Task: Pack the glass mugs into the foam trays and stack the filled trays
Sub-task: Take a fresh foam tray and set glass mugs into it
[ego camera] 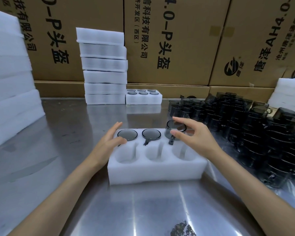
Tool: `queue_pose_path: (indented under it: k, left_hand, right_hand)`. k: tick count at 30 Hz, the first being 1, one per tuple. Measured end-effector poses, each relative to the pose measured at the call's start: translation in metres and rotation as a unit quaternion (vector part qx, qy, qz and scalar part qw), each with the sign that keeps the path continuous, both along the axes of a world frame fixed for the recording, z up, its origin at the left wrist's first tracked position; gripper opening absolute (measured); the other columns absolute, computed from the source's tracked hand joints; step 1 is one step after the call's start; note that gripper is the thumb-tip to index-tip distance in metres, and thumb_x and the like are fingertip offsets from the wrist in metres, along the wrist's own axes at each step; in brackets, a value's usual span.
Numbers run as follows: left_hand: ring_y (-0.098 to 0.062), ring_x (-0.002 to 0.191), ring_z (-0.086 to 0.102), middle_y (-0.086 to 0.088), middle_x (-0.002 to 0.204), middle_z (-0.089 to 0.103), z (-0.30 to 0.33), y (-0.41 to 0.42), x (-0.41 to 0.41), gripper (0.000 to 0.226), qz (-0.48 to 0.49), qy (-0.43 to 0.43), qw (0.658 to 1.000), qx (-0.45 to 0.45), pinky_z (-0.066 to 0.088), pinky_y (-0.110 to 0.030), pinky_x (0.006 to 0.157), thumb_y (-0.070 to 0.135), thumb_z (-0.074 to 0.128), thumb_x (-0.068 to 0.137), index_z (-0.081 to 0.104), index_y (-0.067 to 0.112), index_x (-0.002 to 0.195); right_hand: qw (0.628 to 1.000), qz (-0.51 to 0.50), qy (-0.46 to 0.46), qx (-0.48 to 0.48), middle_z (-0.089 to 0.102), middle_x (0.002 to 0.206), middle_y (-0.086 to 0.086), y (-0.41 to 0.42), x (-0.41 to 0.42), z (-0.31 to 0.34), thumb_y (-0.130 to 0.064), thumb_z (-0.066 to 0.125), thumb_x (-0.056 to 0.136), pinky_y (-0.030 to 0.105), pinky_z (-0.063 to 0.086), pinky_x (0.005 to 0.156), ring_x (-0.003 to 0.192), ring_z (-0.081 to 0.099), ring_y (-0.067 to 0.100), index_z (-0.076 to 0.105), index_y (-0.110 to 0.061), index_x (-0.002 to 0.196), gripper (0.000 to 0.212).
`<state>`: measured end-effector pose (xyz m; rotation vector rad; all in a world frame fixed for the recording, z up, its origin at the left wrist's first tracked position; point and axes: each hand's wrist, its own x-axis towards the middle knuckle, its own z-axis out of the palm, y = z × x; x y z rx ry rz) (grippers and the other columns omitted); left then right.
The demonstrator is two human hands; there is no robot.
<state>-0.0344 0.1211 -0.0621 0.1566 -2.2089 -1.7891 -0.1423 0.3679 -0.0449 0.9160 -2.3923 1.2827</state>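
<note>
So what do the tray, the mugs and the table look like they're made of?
Tray: white foam, matte, soft-edged sockets. Mugs: smoky grey glass, see-through and glossy. Table: probably stainless steel, brushed with blurry reflections.

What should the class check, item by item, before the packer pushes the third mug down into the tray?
1. Right hand has a grip on the third mug: ok, fingers on its rim.
2. Third mug over its pocket: ok, though not seated; it stands higher than its neighbours.
3. Handle lined up with its slot: ok, it points toward the packer like the second mug's.
4. Left hand steadies the tray: ok, resting on the left end.
5. First mug and second seated: ok.
6. Near row of pockets free: ok, all three are unfilled.
</note>
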Motion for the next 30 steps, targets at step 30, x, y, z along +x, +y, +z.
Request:
queue_pose_path:
  k: [30]
  left_hand:
    - [0.000,0.143,0.004,0.019,0.156,0.016,0.023,0.074,-0.017,0.052,-0.120,-0.014,0.848,-0.516,-0.002,-0.030,0.116,0.041,0.031,0.099,0.023,0.031,0.149]
  right_hand:
    - [0.980,0.035,-0.068,0.184,0.028,0.149,-0.024,0.017,-0.003,-0.006,-0.040,0.029,0.102,0.025,0.009,0.116,0.141,0.012,-0.005,0.034,-0.031,0.145,0.045]
